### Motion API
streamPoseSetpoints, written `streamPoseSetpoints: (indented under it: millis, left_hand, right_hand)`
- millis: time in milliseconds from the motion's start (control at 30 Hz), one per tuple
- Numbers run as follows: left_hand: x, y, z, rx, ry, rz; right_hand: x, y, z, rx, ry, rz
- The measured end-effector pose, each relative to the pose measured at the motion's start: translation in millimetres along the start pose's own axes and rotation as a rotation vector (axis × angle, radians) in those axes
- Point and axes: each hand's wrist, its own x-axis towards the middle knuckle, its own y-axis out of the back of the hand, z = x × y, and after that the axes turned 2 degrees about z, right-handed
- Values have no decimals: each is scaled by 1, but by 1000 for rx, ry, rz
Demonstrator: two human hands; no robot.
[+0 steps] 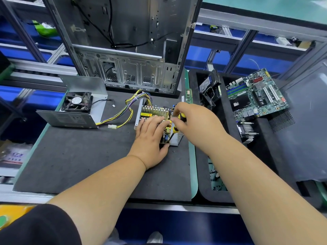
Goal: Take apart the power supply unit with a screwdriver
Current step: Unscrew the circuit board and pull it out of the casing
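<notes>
While I watched the head feed, the two forearms reached in from six o'clock over the dark foam mat [79, 156]. The left hand [150, 137] lay flat on the power supply unit [155, 115], fingers straight and pressing on its circuit board, thumb hooked at the near edge. The right hand [192, 121] had its fingers curled round the yellow-and-black handle of the screwdriver [174, 129], whose shaft angled down toward the board's near right corner (the tip itself was hidden from me). The unit sat open near the middle of the mat, toward its right edge, its bundle of yellow and purple wires [127, 112] trailing off toward nine o'clock. Farther out at ten o'clock lay the removed metal cover [83, 103] with a black fan [77, 102] in it. At three o'clock a black foam tray [200, 174] held a heatsink [247, 131], and at two o'clock a green motherboard [256, 94]. At twelve o'clock stood the bare computer case [123, 50], upright.
</notes>
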Motion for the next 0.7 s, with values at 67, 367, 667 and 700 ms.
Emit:
streamPoseSetpoints:
  millis: [67, 367, 667, 700]
  left_hand:
    - [0, 0, 0, 5, 1, -4]
    - [0, -1, 0, 9, 5, -12]
    - [-1, 2, 1, 10, 1, -27]
    - [-1, 3, 1, 8, -2, -36]
  right_hand:
    - [0, 0, 0, 36, 12, 2]
    - [-3, 0, 0, -76, 20, 27]
    - [-5, 1, 0, 136, 18, -17]
    - [-6, 0, 0, 134, 19, -12]
